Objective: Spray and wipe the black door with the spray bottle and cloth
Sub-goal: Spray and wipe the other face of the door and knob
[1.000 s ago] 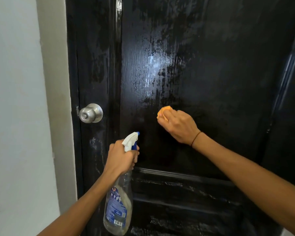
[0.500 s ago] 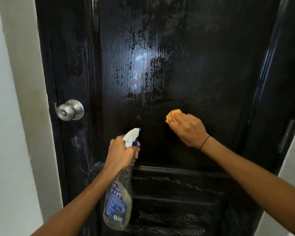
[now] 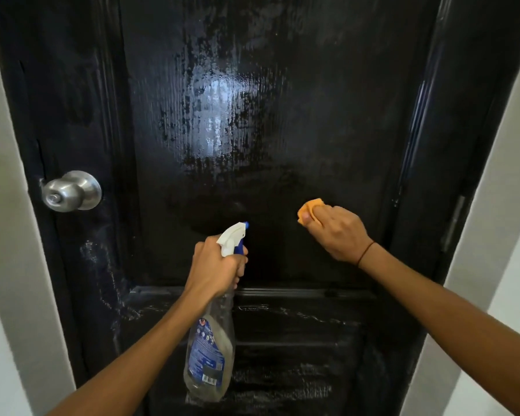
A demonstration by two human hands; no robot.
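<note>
The black door (image 3: 327, 115) fills the view, its upper panel wet and streaked with a bright glare in the middle. My left hand (image 3: 215, 267) grips the neck of a clear spray bottle (image 3: 210, 352) with a white and blue trigger head, nozzle aimed at the door. My right hand (image 3: 335, 232) holds a bunched orange cloth (image 3: 309, 207) and presses it against the door panel, right of the bottle. Most of the cloth is hidden under my fingers.
A silver round door knob (image 3: 72, 190) sticks out at the door's left edge. White wall and frame (image 3: 9, 265) border the door on the left, and white wall (image 3: 499, 265) on the right. A hinge (image 3: 454, 223) shows at the right edge.
My right hand with the cloth has slid to the right across the panel. The view has shifted right, so the knob and door sit further left. The bottle hand has kept its grip.
</note>
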